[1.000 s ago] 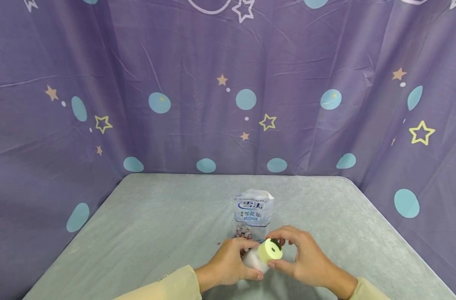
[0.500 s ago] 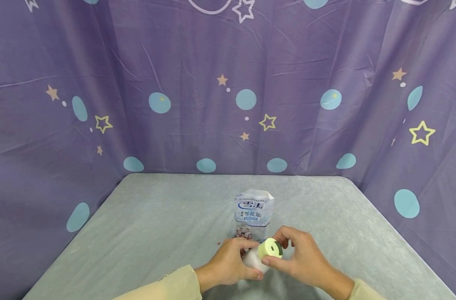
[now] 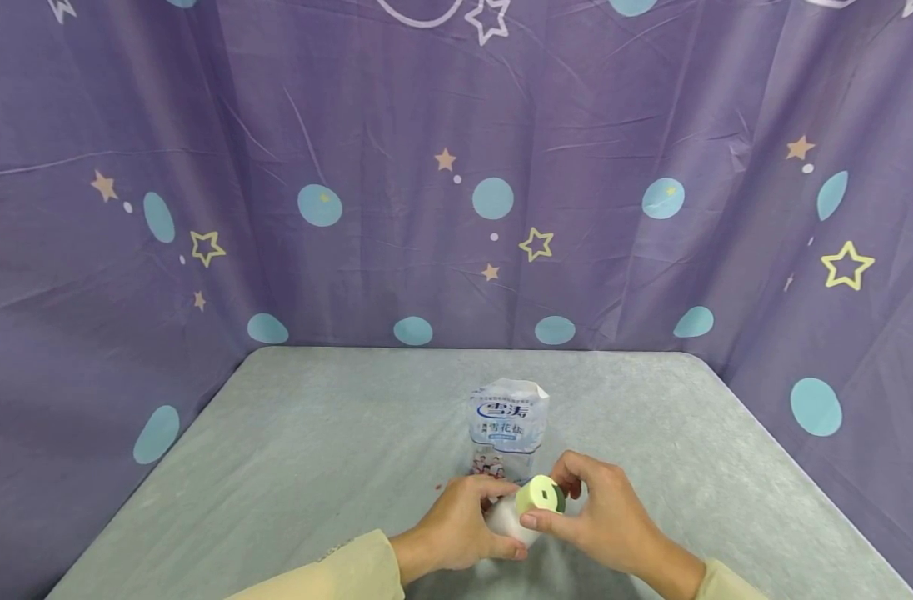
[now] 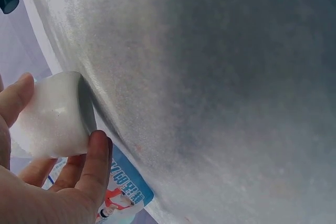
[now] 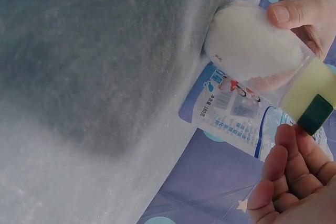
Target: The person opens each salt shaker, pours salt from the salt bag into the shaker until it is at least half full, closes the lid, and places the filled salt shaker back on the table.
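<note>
A clear seasoning shaker (image 3: pixel 506 521) filled with white grains tilts to the right at the front of the table. My left hand (image 3: pixel 456 529) grips its body, thumb on the near side and fingers behind; the left wrist view shows the rounded base of the shaker (image 4: pixel 52 119). On top is a pale yellow-green cap (image 3: pixel 535 495) with a small slot and a dark green flap (image 5: pixel 316 115) at its side. My right hand (image 3: pixel 610 517) pinches the cap, thumb in front, fingertips at the flap. Its thumb is hidden in the right wrist view.
Just behind the hands stands a blue-and-white salt bag (image 3: pixel 507 421), its lower part partly hidden. Grey cloth covers the table (image 3: pixel 336 433). A purple patterned curtain (image 3: pixel 396 167) surrounds the far and side edges. A tiny reddish speck lies left of the bag.
The right thumb has shifted left along the cap. The cap has turned slightly, bringing its dark green flap to the right side. My left hand and the bag have stayed put.
</note>
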### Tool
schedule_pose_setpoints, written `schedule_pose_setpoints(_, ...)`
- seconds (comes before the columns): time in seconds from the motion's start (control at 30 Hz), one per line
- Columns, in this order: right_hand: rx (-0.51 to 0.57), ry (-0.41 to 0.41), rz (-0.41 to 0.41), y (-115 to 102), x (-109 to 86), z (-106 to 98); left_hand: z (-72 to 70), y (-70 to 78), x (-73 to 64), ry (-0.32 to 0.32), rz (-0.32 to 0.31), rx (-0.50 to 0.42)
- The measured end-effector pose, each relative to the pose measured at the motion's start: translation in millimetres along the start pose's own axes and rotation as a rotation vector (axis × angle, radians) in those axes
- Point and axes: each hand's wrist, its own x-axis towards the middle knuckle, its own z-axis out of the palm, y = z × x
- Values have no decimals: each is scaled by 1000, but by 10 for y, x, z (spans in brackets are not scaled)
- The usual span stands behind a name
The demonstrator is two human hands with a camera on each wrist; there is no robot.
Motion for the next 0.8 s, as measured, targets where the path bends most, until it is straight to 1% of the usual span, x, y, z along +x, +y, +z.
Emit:
schedule_pose_setpoints(0.1,8,3,-40,18,4,-13,2,0,3,2,3,-4)
schedule_pose_setpoints(0.2,29,-7,-100,38,11,-40,2,0,5,1,7,-10)
schedule_pose_setpoints(0.3,53,-45,-152,57,20,-81,-2,0,4,-1,9,1)
schedule_pose_setpoints(0.4,81,-97,-180,68,29,-113,-9,0,2,-3,8,16)
schedule_pose_setpoints(0.5,100,-126,-213,70,33,-125,-14,2,2,-8,4,17)
schedule_pose_setpoints(0.63,113,-136,-239,67,31,-126,-16,-1,1,-10,2,21)
schedule_pose_setpoints(0.8,109,-133,-236,63,27,-114,-15,-4,3,-11,-1,24)
